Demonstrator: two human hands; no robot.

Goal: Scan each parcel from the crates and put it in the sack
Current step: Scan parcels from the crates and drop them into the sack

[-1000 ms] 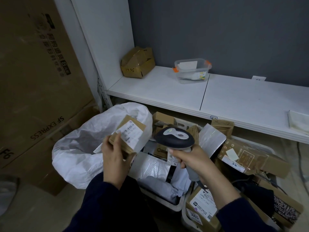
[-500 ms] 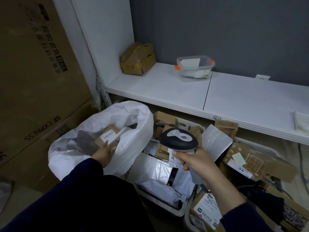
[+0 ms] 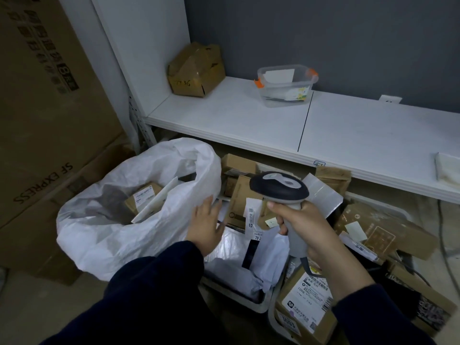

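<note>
The white sack (image 3: 104, 240) stands open on the floor with its rim spread wide, probably so that parcels can be dropped in one-handed. Inside it lie a small labelled carton (image 3: 142, 198) and a flat white packet (image 3: 155, 201) leaning against the carton, so these two at least look dealt with.

At the sack's right wall the left hand (image 3: 206, 225) is empty, with its fingers straight and spread. Whether it touches the fabric cannot be told. It sits between the sack's mouth and the crate (image 3: 251, 303) that stands against the sack's right side, which would leave it free to pick the next parcel.

Further right of the sack, the right hand (image 3: 306, 227) is wrapped round the handle of the scanner (image 3: 278, 188). The scanner's head is held up over the crate, presumably so a label can be read as soon as a parcel is lifted.

The crate holds a grey mailer bag (image 3: 234, 265) and a tan box (image 3: 242, 205) with its label facing up. Further right of the sack more cardboard parcels (image 3: 383, 230) are heaped, so much of the task looks left to do.
</note>
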